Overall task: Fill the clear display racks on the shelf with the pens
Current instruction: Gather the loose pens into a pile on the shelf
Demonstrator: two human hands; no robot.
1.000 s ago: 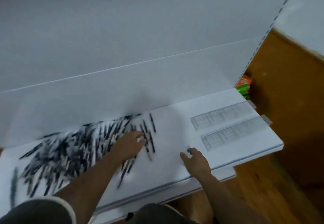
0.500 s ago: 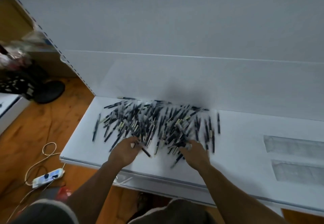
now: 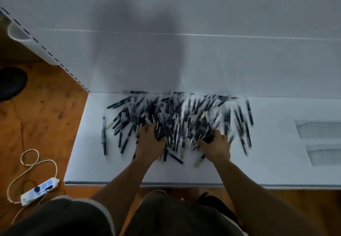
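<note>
White shelf (image 3: 276, 173), both hands' fingers (image 3: 147, 131) closed in pens (image 3: 177, 117), front edge bare, racks (image 3: 321, 130) right

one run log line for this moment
stage: gathering pens | left hand: in pen pile, closing on pens | right hand: same | racks: right end of shelf, no pens visible
</note>
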